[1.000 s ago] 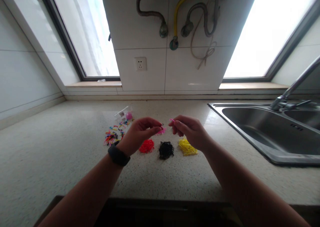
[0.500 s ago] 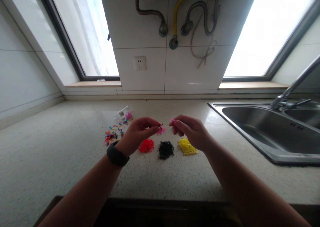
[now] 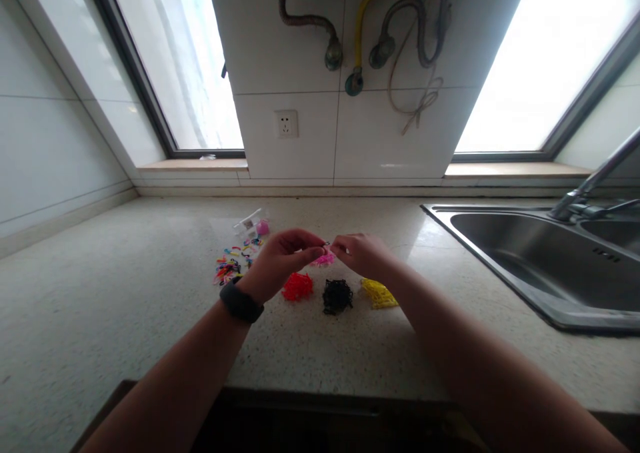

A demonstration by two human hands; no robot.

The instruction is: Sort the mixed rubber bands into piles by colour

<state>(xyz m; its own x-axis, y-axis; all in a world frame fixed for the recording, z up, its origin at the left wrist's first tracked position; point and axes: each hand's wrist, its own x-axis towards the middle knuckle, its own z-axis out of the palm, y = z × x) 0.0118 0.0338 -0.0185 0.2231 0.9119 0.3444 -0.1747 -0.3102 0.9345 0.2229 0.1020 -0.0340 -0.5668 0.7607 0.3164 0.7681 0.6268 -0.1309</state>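
Note:
My left hand [image 3: 290, 253], with a dark band on its wrist, pinches a tiny black plastic link [image 3: 327, 243] that shows at the fingertips. Close against it, my right hand [image 3: 361, 252] is closed in a pinch; the small pink link seen in it earlier is mostly hidden by the fingers. Just behind and below the fingertips lies a pile of pink links [image 3: 324, 259]. Nearer to me are a red pile [image 3: 298, 286], a black pile [image 3: 338, 296] and a yellow pile [image 3: 379, 293], the last partly covered by my right forearm.
Mixed coloured links [image 3: 227, 268] lie scattered on the speckled countertop [image 3: 165, 320] left of my hand. Behind them is a clear plastic bag [image 3: 249, 222] with a pink ball [image 3: 263, 227] beside it. A steel sink [image 3: 520, 266] with a faucet [image 3: 575, 203] is at the right.
My right hand has moved left until its fingertips meet those of my left hand. The pink link it held in plain sight is now mostly covered. The view has shifted slightly.

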